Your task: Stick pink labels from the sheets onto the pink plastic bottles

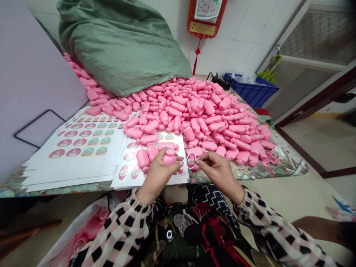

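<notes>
My left hand (162, 170) is closed round a small pink bottle (169, 158) above the near sticker sheet (155, 178). To its right, my right hand (215, 168) pinches an oval pink-and-white sticker (191, 161) between thumb and fingers. The sticker and the held bottle are apart. Two loose pink bottles lie on the sheet just left of my left hand. Behind both hands a large heap of pink bottles (178, 107) covers the table. Pink and green stickers show on the near sheet, partly hidden by bottles.
A stack of sticker sheets (83, 167) lies on the left of the table. A green sack (119, 44) rests over the heap. At the back right is a blue crate (253, 92). Below the left arm is a plastic bag (80, 230) with pink bottles.
</notes>
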A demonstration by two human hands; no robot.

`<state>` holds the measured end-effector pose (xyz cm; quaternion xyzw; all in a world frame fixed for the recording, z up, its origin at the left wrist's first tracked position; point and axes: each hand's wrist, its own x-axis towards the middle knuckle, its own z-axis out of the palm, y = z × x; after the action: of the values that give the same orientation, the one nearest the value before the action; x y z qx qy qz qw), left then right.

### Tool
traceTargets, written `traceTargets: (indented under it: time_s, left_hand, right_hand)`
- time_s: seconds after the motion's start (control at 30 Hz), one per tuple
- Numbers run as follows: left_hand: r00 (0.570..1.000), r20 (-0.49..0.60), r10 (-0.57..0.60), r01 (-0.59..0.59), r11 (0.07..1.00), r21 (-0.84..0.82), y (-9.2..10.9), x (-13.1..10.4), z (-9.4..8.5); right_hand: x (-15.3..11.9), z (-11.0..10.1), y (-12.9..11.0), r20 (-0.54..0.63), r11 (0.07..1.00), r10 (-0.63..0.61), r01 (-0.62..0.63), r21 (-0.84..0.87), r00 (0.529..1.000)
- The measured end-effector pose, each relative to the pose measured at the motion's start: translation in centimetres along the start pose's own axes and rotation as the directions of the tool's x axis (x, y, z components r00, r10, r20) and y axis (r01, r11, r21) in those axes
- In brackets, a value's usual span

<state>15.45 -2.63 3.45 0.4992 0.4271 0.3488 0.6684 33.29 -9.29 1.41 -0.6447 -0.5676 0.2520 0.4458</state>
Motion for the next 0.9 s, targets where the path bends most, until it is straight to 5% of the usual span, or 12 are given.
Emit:
traceTargets:
  time_s: [0.17, 0.4, 0.9]
  left_hand:
    - [0.999, -0.034, -0.038, 0.031, 0.982, -0.186, 0.6, 0.1, -0.2]
    - [0.948, 0.183, -0.258, 0.317, 0.773, -0.550, -1.1, 0.7, 0.3]
    - [0.958, 0.169, -0.233, 0.287, 0.807, -0.517, -1.5, 0.2, 1.7]
  right_hand:
    - [0.4, -0.6, -0.7, -0.052, 0.998, 0.057, -0.056, 0.010, 0.997]
    - [0.6, -0.4, -2.8, 0.157, 0.936, 0.146, -0.187, 0.298, 0.977]
    - [0.3, 1.6, -2.2, 0.241, 0.921, 0.089, -0.171, 0.349, 0.967]
